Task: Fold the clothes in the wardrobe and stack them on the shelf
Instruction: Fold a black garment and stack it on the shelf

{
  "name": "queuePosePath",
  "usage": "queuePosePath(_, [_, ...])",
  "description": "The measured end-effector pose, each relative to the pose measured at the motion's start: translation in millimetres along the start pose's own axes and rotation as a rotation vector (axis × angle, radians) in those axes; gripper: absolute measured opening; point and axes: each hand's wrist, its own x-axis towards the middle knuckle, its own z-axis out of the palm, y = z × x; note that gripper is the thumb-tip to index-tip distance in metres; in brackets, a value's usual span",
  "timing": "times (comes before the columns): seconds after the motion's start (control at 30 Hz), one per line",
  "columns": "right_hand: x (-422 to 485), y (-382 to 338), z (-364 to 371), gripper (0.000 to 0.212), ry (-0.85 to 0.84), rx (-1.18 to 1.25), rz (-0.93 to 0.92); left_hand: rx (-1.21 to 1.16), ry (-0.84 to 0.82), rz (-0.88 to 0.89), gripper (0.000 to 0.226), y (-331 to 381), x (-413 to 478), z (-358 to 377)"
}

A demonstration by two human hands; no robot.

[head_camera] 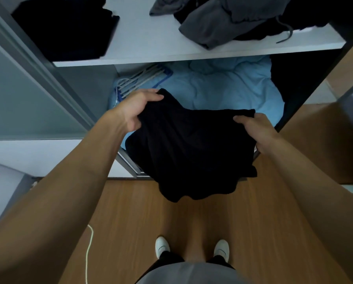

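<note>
Nearest the lens is the person's grey top (187,273), with white shoes (162,245) beyond it on the wooden floor (130,218); a pale cord (89,242) trails over the floor at the left; further out, the left hand (138,107) curls its fingers round one upper corner of a black garment (192,148); the garment hangs in the air between the two hands, in front of the open wardrobe and lower than the shelf (151,48), its bottom part drooping loose; the right hand (251,126) pinches the opposite upper edge, thumb on the near face, its fingers hidden behind the cloth; I judge this to be the start of folding this piece, spread out and not yet doubled over; the next move calls for bringing the sides together evenly, or laying it flat on the shelf; there, a folded black stack (64,27) sits at the left, bare board shows in the middle, and an unfolded grey heap (222,19) crowds the right, a drawstring reaching near the front edge; so the open room is mid-shelf or atop the stack; below the shelf lie a white and blue rack (142,78) and light blue bedding (222,85), which the loose hem could brush.
</note>
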Motion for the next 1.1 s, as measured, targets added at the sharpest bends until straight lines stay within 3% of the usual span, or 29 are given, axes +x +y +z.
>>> queuePosePath(0.07, [2.1, 3.7, 3.4, 0.045, -0.052, -0.519, -0.017, -0.028, 0.003, -0.001, 0.009, 2.5, -2.1, 4.6])
queuePosePath(0.13, [-2.8, 3.6, 10.9, 0.054, -0.026, -0.799, -0.100, 0.008, 0.023, 0.010, 0.012, 5.1, -4.1, 14.0])
queuePosePath(0.2, [-15.5, -1.8, 26.0, 0.048, -0.037, -0.705, -0.250, 0.055, 0.026, 0.025, 0.008, 8.3, -5.9, 26.0])
queuePosePath(0.27, [-38.1, -11.1, 54.2, 0.039, -0.251, -0.482, -0.301, 0.092, 0.000, 0.032, 0.008, 9.0, -8.1, 41.2])
queuePosePath(0.33, [-54.1, -9.1, 88.0, 0.045, -0.379, -0.400, -0.345, 0.091, -0.010, 0.052, 0.012, 10.5, -11.8, 58.0])
queuePosePath(0.4, [-53.7, -5.2, 109.9, 0.044, -0.272, -0.385, -0.398, 0.070, -0.007, 0.092, 0.022, 12.4, -13.6, 68.0])
queuePosePath(0.47, [-47.1, -5.8, 110.4, 0.015, -0.104, -0.353, -0.381, 0.071, 0.009, 0.139, 0.023, 14.1, -14.0, 67.2])
queuePosePath(0.53, [-40.5, -8.4, 100.0, 0.028, -0.044, -0.361, -0.373, 0.114, 0.089, 0.199, 0.025, 13.5, -11.8, 54.3])
queuePosePath(0.6, [-38.9, -10.0, 90.3, 0.027, -0.087, -0.384, -0.382, 0.134, 0.202, 0.236, 0.021, 9.6, -10.0, 37.0])
queuePosePath(0.7, [-44.5, -15.0, 84.5, 0.006, -0.180, -0.466, -0.431, -0.018, 0.340, 0.208, 0.017, -0.2, -6.2, 15.4])
queuePosePath(0.8, [-50.8, -21.6, 84.7, 0.032, -0.187, -0.578, -0.447, -0.077, 0.329, 0.237, 0.022, -6.1, -5.1, 8.6])
queuePosePath(0.87, [-54.6, -26.7, 82.1, 0.032, -0.158, -0.549, -0.439, -0.025, 0.338, 0.281, 0.022, -7.1, -6.3, 7.1])
queuePosePath(0.97, [-59.6, -32.6, 71.6, 0.018, -0.212, -0.167, -0.349, 0.054, 0.355, 0.318, 0.020, -8.9, -7.6, -4.2])
queuePosePath(1.1, [-66.8, -35.4, 68.2, 0.019, -0.275, 0.283, -0.200, 0.164, 0.105, 0.264, 0.021, -21.9, -11.4, -20.7])
